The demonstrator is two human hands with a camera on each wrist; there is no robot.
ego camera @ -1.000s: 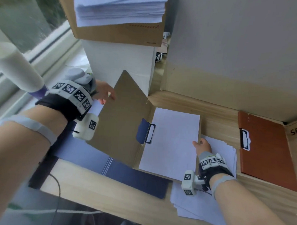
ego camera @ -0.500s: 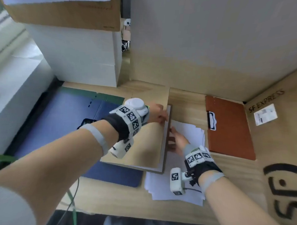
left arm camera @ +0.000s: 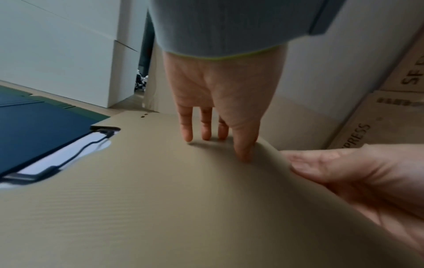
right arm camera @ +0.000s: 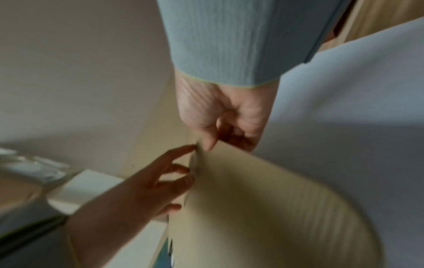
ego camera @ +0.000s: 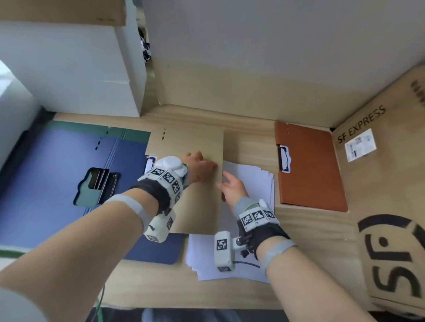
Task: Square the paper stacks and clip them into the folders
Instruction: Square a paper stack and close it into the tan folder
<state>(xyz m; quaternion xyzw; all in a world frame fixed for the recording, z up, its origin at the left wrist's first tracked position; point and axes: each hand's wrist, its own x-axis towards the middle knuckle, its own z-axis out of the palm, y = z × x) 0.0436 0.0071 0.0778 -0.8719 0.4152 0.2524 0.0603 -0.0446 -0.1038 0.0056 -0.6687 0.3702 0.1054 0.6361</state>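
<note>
From the head view I read the step as closing the tan folder at frame centre. My left hand lies on its cover with straight fingers, and my right hand is at its right edge. Loose paper spreads beneath and right of it, unsquared. An open blue folder fills the left and a closed brown folder the right.

The left wrist view shows flat fingers pressing the cover down.

The right wrist view, blurred, shows thumb and fingers pinching the cover's edge. Next, I'd judge, that pinch lets go and the sheets get gathered; the tan folder lying over them hinders that.
</note>
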